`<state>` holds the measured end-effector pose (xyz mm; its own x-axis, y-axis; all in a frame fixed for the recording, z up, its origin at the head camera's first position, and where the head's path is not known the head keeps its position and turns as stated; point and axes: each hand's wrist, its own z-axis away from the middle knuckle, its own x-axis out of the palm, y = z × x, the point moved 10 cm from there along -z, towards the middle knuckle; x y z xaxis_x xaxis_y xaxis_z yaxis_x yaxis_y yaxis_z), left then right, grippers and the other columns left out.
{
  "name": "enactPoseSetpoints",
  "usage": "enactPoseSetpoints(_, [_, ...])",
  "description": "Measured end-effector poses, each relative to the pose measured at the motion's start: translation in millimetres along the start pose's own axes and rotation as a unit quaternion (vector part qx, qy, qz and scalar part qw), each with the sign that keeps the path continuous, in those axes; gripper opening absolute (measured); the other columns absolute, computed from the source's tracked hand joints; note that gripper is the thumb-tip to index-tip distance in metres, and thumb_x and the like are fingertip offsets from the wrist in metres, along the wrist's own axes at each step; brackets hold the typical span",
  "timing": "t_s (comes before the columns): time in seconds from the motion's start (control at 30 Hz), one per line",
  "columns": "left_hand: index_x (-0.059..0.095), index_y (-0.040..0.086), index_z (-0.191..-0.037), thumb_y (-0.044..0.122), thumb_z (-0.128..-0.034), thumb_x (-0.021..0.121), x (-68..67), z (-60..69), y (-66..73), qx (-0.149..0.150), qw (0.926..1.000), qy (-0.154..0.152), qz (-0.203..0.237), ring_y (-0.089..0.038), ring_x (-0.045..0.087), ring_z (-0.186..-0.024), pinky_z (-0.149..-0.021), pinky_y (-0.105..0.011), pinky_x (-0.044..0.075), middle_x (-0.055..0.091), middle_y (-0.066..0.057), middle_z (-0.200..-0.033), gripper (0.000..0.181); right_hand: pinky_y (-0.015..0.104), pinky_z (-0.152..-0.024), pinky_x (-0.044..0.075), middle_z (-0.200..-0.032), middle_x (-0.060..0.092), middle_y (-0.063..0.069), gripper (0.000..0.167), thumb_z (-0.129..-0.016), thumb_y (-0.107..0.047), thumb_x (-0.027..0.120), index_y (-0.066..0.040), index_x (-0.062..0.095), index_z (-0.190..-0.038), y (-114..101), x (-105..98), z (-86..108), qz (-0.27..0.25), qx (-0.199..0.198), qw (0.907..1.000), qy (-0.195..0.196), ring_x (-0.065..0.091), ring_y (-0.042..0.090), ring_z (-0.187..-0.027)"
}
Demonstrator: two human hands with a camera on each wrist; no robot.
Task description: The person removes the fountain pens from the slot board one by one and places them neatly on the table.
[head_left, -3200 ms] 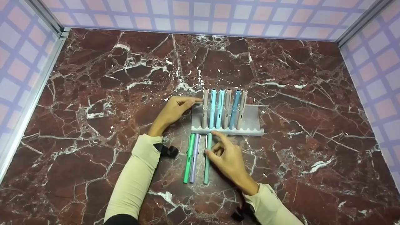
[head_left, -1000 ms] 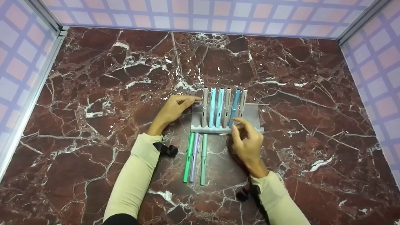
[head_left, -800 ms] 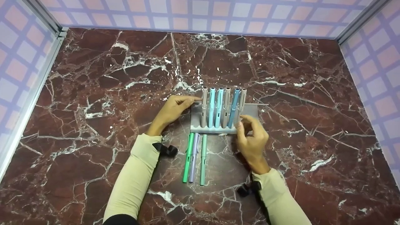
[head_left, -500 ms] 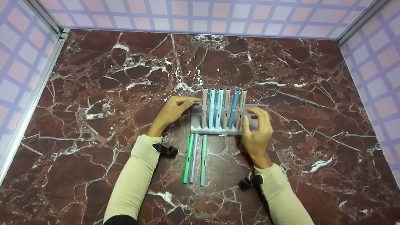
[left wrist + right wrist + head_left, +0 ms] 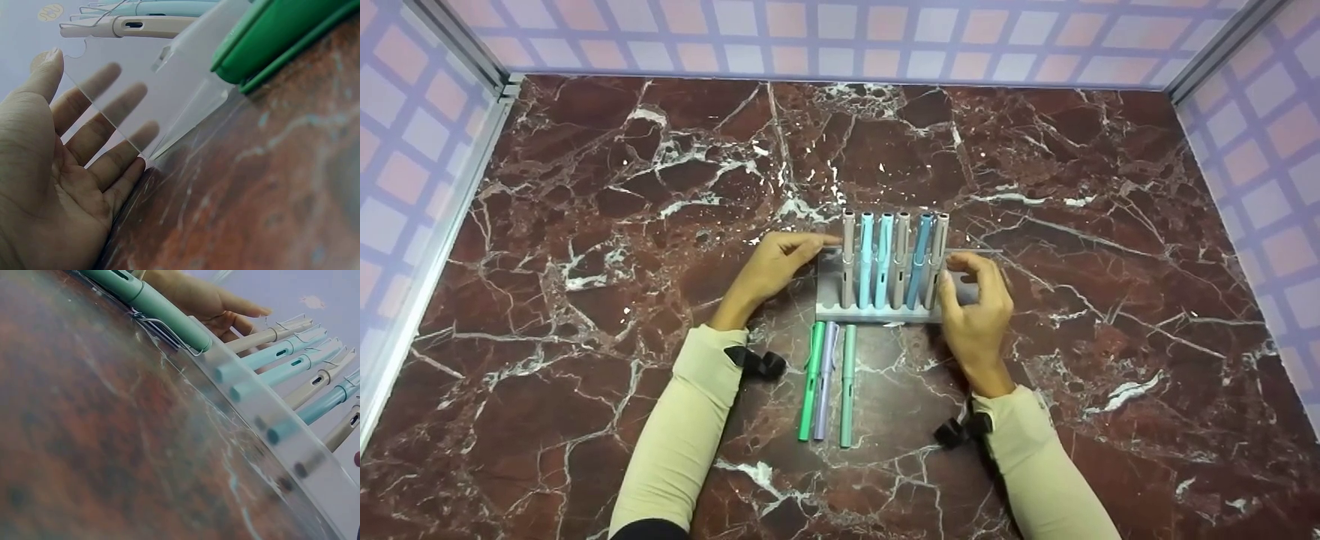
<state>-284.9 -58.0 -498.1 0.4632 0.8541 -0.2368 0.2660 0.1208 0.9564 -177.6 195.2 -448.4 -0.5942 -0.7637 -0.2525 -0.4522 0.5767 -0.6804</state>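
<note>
A clear rack (image 5: pixel 877 315) with a notched front ledge holds a row of upright capped pens: brown (image 5: pixel 848 281), light blue (image 5: pixel 865 277), dark blue (image 5: pixel 917 277) and a rightmost brown pen (image 5: pixel 934 289). My left hand (image 5: pixel 776 264) is at the rack's left edge; in the left wrist view its extended fingers (image 5: pixel 93 124) pass behind the clear plate. My right hand (image 5: pixel 979 300), fingers loosely bent, is beside the rightmost brown pen, thumb nearest it; the right wrist view shows only a fingertip (image 5: pixel 357 459), apart from that pen.
In front of the rack lie a bright green pen (image 5: pixel 811 390), a lilac pen (image 5: pixel 824 390) and a grey-green pen (image 5: pixel 847 390). The marbled tabletop (image 5: pixel 622 187) extends around. Checked panels (image 5: pixel 847 37) stand behind and at both sides.
My right hand has left the grey-green pen, which lies slightly further left, and moved along the row to the rightmost brown pen. My left hand stays at the rack's left edge.
</note>
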Motion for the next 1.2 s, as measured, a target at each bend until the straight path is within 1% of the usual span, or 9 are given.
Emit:
enactPoseSetpoints(0.13, [0.07, 0.001, -0.119, 0.076, -0.0869, 0.049, 0.1, -0.3, 0.2, -0.003, 1.0, 0.001, -0.007, -0.032, 0.067, -0.111, -0.101, -0.041, 0.05, 0.072, -0.018, -0.118, 0.084, 0.039, -0.074, 0.054, -0.095, 0.073, 0.009, 0.021, -0.083, 0.004, 0.075, 0.001, 0.069, -0.102, 2, 3, 0.4, -0.011, 0.011, 0.9998, -0.016, 0.068, 0.027, -0.084])
enactPoseSetpoints(0.27, [0.07, 0.0, -0.119, 0.077, -0.0854, 0.048, 0.8, -0.5, 0.5, -0.002, 1.0, -0.002, -0.003, -0.034, 0.068, -0.107, -0.097, -0.041, 0.052, 0.072, -0.02, -0.116, 0.087, 0.037, -0.072, 0.055, -0.095, 0.074, 0.008, 0.024, -0.083, 0.002, 0.076, 0.002, 0.068, -0.105, 4, 5, 1.2, -0.012, 0.022, 0.9992, -0.03, 0.069, 0.025, -0.084])
enactPoseSetpoints(0.4, [0.07, -0.001, -0.12, 0.075, -0.0858, 0.049, 1.3, -0.5, 0.3, -0.002, 1.0, -0.004, 0.003, -0.035, 0.066, -0.114, -0.103, -0.042, 0.05, 0.071, -0.02, -0.118, 0.085, 0.035, -0.071, 0.055, -0.093, 0.074, 0.007, 0.027, -0.084, -0.001, 0.078, 0.001, 0.067, -0.109, 5, 7, 2.0, -0.005, 0.035, 0.9984, -0.044, 0.069, 0.023, -0.083])
enactPoseSetpoints(0.53, [0.068, -0.002, -0.121, 0.071, -0.0879, 0.05, 1.5, -0.3, -0.9, -0.007, 0.9999, -0.004, 0.01, -0.036, 0.063, -0.12, -0.109, -0.043, 0.046, 0.069, -0.02, -0.123, 0.082, 0.039, -0.069, 0.057, -0.091, 0.075, 0.008, 0.03, -0.084, -0.001, 0.079, 0.001, 0.067, -0.111, 7, 9, 2.7, -0.004, 0.045, 0.9972, -0.059, 0.069, 0.022, -0.077])
enactPoseSetpoints(0.67, [0.065, -0.006, -0.122, 0.066, -0.0904, 0.051, 2.4, 0.4, 1.7, -0.012, 0.9997, -0.008, 0.017, -0.042, 0.06, -0.121, -0.11, -0.046, 0.044, 0.066, -0.026, -0.124, 0.08, 0.041, -0.066, 0.059, -0.089, 0.074, 0.011, 0.032, -0.083, 0.0, 0.079, 0.002, 0.066, -0.111, 9, 12, 3.0, -0.003, 0.054, 0.996, -0.071, 0.068, 0.023, -0.072])
enactPoseSetpoints(0.83, [0.064, -0.009, -0.122, 0.062, -0.0923, 0.051, 4.2, 4.6, 23.7, -0.011, 0.9996, -0.015, 0.02, -0.047, 0.059, -0.12, -0.109, -0.049, 0.044, 0.065, -0.031, -0.122, 0.078, 0.043, -0.064, 0.059, -0.087, 0.074, 0.014, 0.031, -0.082, 0.001, 0.08, 0.003, 0.066, -0.11, 11, 14, 3.7, 0.003, 0.063, 0.9949, -0.079, 0.069, 0.025, -0.071])
enactPoseSetpoints(0.9, [0.064, -0.009, -0.121, 0.06, -0.0941, 0.051, 4.5, 6.2, 31.9, -0.009, 0.9996, -0.016, 0.02, -0.047, 0.06, -0.119, -0.109, -0.049, 0.044, 0.065, -0.031, -0.121, 0.075, 0.041, -0.064, 0.06, -0.087, 0.074, 0.013, 0.029, -0.083, 0.0, 0.079, 0.003, 0.067, -0.11, 11, 14, 3.8, 0.008, 0.064, 0.9946, -0.081, 0.069, 0.023, -0.071])
enactPoseSetpoints(0.97, [0.065, -0.009, -0.121, 0.056, -0.0964, 0.052, 4.3, 7.1, 35.8, -0.007, 0.9997, -0.014, 0.021, -0.047, 0.06, -0.119, -0.109, -0.048, 0.045, 0.065, -0.031, -0.12, 0.071, 0.039, -0.064, 0.06, -0.087, 0.075, 0.011, 0.028, -0.084, 0.0, 0.079, 0.002, 0.068, -0.11, 11, 14, 3.8, 0.012, 0.062, 0.9945, -0.083, 0.068, 0.022, -0.071])
enactPoseSetpoints(1.2, [0.065, -0.009, -0.12, 0.044, -0.1014, 0.054, 4.1, 7.0, 34.4, -0.01, 0.9994, -0.015, 0.028, -0.047, 0.06, -0.119, -0.108, -0.044, 0.046, 0.065, -0.03, -0.121, 0.057, 0.026, -0.063, 0.056, -0.086, 0.075, 0.011, 0.025, -0.084, 0.001, 0.077, 0.004, 0.07, -0.108, 8, 13, 4.5, 0.026, 0.041, 0.9957, -0.079, 0.067, 0.021, -0.068])
